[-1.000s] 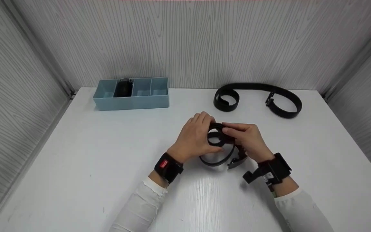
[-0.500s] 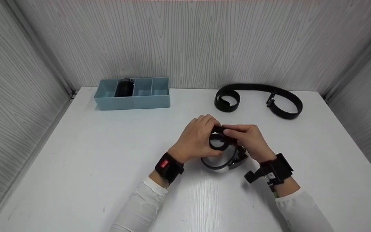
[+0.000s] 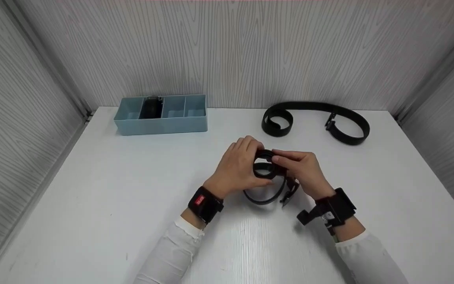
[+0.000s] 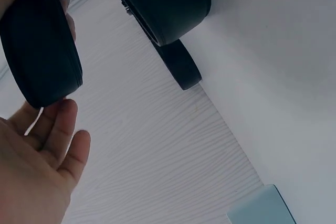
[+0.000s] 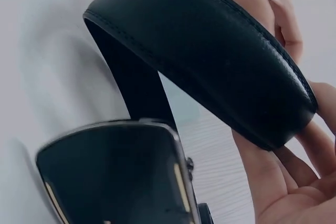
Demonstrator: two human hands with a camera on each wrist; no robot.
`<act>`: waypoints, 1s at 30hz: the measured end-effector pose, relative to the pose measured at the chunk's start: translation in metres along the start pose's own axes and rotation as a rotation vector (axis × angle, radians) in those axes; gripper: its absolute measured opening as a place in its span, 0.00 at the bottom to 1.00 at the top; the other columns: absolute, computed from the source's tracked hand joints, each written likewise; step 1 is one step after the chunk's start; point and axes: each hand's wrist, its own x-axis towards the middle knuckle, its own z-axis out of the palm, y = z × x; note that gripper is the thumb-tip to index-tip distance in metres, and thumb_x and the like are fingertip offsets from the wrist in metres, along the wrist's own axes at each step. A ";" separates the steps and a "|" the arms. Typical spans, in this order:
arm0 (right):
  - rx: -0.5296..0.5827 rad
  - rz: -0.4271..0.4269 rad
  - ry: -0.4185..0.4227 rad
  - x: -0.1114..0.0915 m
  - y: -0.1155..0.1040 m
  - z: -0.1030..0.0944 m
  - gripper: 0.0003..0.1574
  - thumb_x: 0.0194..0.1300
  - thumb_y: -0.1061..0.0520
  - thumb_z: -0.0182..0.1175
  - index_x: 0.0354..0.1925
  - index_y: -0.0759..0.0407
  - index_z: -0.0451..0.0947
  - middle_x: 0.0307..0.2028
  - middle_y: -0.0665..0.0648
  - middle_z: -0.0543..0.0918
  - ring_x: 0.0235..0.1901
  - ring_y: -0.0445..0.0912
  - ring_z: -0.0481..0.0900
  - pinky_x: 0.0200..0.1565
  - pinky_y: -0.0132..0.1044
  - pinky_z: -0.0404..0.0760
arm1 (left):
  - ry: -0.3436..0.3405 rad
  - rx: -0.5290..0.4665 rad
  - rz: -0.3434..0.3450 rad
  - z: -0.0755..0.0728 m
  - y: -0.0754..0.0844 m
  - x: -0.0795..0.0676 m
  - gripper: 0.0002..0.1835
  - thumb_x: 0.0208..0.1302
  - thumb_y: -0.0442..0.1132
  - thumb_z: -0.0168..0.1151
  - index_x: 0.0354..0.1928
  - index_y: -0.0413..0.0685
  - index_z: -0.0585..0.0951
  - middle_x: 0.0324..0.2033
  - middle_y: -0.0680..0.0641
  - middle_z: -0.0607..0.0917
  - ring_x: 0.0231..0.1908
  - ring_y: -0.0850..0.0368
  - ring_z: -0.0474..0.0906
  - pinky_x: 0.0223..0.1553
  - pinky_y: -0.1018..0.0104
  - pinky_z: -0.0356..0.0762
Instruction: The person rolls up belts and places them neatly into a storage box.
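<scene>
Since half a second earlier, the buckle (image 3: 289, 193) of the held belt (image 5: 199, 51) has swung to a narrower, more edge-on angle, and the coil (image 3: 267, 152) between your hands has tipped so that two rings now show through it. Held belt is at the middle of the scene, above the worktop (image 3: 93, 197), coil uppermost, with a wider loop and the buckle hanging below; you cannot tell from these views whether that loop touches the surface. Your left hand (image 3: 236, 165) is curved round the left side of the coil, fingers on the far side, thumb on the near side. Your right hand (image 3: 307, 172) pinches the coil's right side between thumb and fingers. Right wrist view: smooth black strap with stitching along its edges, the buckle's face close to the lens and slightly blurred. Beyond your hands, near the back edge, a second black belt (image 3: 306, 105) stands on edge, coiled at its left end and curved round at its right, buckle end turned inward. To the left, well apart from it, sits a blue tray (image 3: 162, 127) with four compartments; a black item (image 3: 152, 108) occupies the second from the left.
</scene>
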 end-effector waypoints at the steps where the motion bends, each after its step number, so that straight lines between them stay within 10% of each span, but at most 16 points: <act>1: -0.010 0.002 -0.005 0.000 0.000 -0.002 0.29 0.68 0.51 0.72 0.62 0.63 0.82 0.51 0.57 0.89 0.37 0.41 0.87 0.32 0.29 0.81 | -0.016 -0.031 0.020 -0.001 -0.001 0.000 0.43 0.45 0.62 0.83 0.57 0.45 0.75 0.51 0.49 0.76 0.50 0.53 0.74 0.53 0.59 0.75; 8: -0.033 0.019 -0.044 0.000 -0.001 -0.008 0.23 0.68 0.53 0.71 0.58 0.61 0.86 0.51 0.60 0.89 0.41 0.44 0.88 0.33 0.30 0.83 | -0.068 -0.133 0.099 -0.002 -0.005 0.001 0.42 0.44 0.53 0.85 0.59 0.44 0.76 0.53 0.49 0.78 0.52 0.54 0.75 0.56 0.60 0.75; 20: 0.053 0.017 0.072 -0.001 -0.001 0.010 0.30 0.65 0.50 0.74 0.62 0.60 0.83 0.49 0.55 0.89 0.36 0.38 0.84 0.34 0.28 0.81 | 0.118 0.140 -0.050 0.003 -0.001 0.000 0.42 0.40 0.69 0.79 0.50 0.47 0.77 0.42 0.50 0.78 0.43 0.54 0.75 0.47 0.58 0.75; 30: 0.039 0.006 0.034 -0.001 -0.001 0.004 0.28 0.67 0.52 0.72 0.61 0.63 0.83 0.51 0.58 0.89 0.44 0.45 0.89 0.43 0.35 0.87 | -0.022 -0.059 0.008 -0.001 -0.005 0.000 0.44 0.45 0.61 0.84 0.58 0.45 0.75 0.52 0.48 0.76 0.51 0.53 0.73 0.53 0.58 0.75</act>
